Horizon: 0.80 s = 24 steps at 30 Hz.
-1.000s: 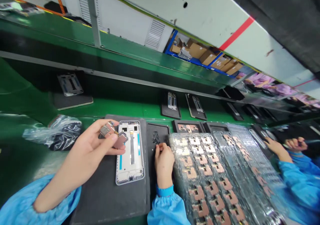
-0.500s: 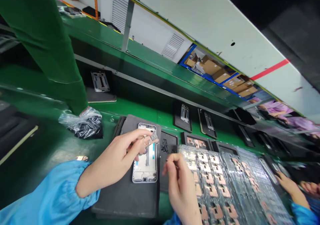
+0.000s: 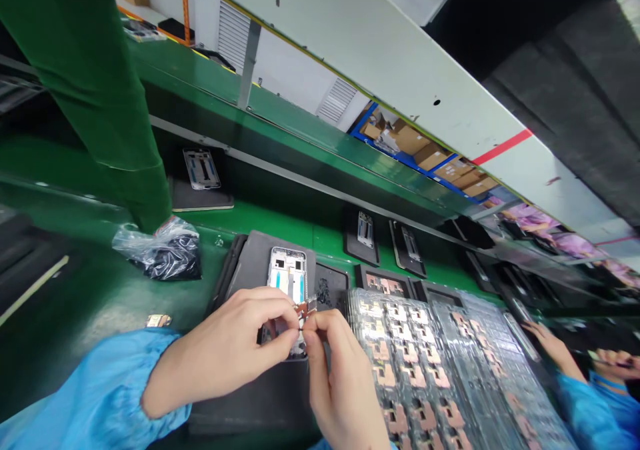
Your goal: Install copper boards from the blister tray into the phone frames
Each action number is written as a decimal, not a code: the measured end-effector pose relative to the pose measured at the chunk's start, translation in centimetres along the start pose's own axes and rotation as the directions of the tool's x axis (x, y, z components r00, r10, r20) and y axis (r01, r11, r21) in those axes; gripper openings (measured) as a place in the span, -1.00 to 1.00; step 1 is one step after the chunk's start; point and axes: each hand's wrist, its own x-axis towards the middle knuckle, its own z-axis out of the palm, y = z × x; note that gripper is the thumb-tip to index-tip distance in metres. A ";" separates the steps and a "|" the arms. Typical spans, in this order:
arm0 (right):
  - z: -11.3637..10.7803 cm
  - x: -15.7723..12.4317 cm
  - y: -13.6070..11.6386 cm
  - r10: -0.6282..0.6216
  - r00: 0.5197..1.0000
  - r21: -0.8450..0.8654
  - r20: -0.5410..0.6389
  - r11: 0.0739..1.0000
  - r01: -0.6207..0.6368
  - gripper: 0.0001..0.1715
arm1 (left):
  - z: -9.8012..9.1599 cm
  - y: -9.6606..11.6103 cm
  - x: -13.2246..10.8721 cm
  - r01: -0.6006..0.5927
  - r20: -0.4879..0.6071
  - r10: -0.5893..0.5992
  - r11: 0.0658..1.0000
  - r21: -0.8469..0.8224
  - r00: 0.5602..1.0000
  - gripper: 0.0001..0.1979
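My left hand pinches a small copper-coloured phone circuit board between thumb and fingers. My right hand meets it from the right, thumb and forefinger pressed together at the board's lower edge; whatever they hold is too small to make out. Beneath both hands lies a silver phone frame with blue strips, its lower part mostly hidden. It rests on a stack of black foam pads. Just right of the frame, a black tray contains loose tiny black parts.
Clear plastic trays of copper-coloured boards spread to the right. A bag of black parts and a loose small board lie left. More phone frames on pads sit on the green line behind. A co-worker's hands are far right.
My right hand has moved left and up from beside the tray to the board. My left hand has turned and lowered the board slightly, so both hands' fingertips now meet over the frame.
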 end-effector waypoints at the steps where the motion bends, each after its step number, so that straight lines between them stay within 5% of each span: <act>1: 0.0 -0.1 -0.1 -0.002 1.000 0.014 -0.006 1.000 0.002 -0.80 | 0.1 0.0 -0.1 -0.006 -0.001 0.006 1.000 0.005 1.000 -0.85; 7: -0.1 -0.5 -0.4 0.041 0.999 0.081 0.028 0.996 -0.043 -0.79 | 0.1 0.3 -0.1 -0.081 -0.025 0.080 0.997 0.000 0.996 -0.81; 13: 0.3 -0.6 -0.6 0.089 0.987 0.153 -0.136 0.986 -0.068 -0.88 | 0.3 0.6 0.0 -0.125 -0.140 0.111 0.987 -0.101 0.984 -0.77; 20: 1.7 -0.7 -1.1 0.137 0.963 0.244 -0.234 0.967 -0.078 -0.82 | 0.5 0.7 0.1 -0.132 -0.151 0.115 0.985 -0.111 0.982 -0.77; 24: 1.6 -1.1 -1.2 0.256 0.952 0.382 -0.169 0.907 -0.176 -0.72 | 0.3 0.7 0.2 -0.119 -0.147 0.099 0.984 -0.135 0.984 -0.77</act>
